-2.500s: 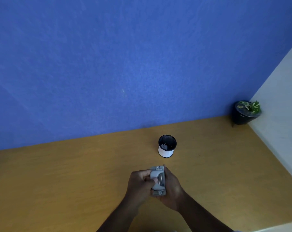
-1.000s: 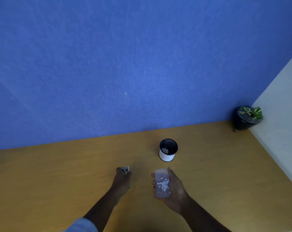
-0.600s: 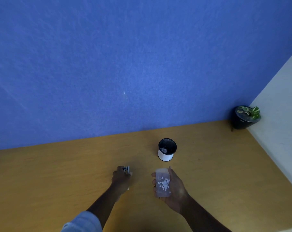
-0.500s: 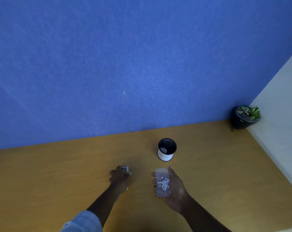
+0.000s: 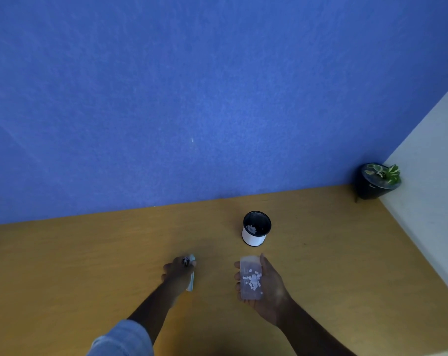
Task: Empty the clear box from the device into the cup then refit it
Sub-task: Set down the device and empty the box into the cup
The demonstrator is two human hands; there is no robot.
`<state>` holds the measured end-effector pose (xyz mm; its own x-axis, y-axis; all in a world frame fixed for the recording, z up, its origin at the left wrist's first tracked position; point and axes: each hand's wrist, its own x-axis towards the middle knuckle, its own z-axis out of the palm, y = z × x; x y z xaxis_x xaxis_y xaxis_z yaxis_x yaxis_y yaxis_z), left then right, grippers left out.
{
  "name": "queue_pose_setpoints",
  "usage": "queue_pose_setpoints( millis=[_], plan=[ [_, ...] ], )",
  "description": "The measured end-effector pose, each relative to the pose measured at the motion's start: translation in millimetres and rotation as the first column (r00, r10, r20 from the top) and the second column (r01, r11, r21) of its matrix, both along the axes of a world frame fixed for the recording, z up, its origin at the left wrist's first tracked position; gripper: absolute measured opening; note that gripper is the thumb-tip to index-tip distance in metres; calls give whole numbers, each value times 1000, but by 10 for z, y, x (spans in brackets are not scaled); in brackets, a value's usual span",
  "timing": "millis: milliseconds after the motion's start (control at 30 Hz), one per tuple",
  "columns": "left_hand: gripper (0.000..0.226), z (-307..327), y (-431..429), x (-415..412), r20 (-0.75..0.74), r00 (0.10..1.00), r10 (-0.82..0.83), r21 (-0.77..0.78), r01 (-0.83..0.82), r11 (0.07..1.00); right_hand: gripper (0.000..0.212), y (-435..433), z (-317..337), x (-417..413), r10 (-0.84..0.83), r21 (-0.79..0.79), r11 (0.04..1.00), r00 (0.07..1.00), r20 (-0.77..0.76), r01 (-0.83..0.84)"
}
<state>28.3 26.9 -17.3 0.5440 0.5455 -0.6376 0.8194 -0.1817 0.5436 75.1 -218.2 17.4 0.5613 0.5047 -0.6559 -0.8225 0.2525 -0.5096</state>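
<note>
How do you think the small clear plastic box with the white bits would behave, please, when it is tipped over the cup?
The small clear plastic box looks thin-walled, so probably light and stiff. Lying in the open right hand, it could slip if tilted fast. Its loose white bits would likely slide out together toward the black-rimmed white cup.

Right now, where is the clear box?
In the head view, the clear box lies in the right hand, low and right of centre, just in front of the cup and right of the left hand.

One head-worn wide-angle view looks forward and down over the desk (image 5: 89, 265) toward a blue wall (image 5: 192, 98), seemingly close above the desk.
</note>
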Motion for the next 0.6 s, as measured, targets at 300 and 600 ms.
queue_pose_setpoints(
  millis=[300,600],
  plan=[
    [39,356,-394,2,541,815,-206,265,68,962,76,-23,-4,60,2,32,999,1000,5,-2],
    [31,622,-799,369,445,846,-292,-151,392,907,65,60,75,168,-20,-123,992,997,72,29]
  ],
)
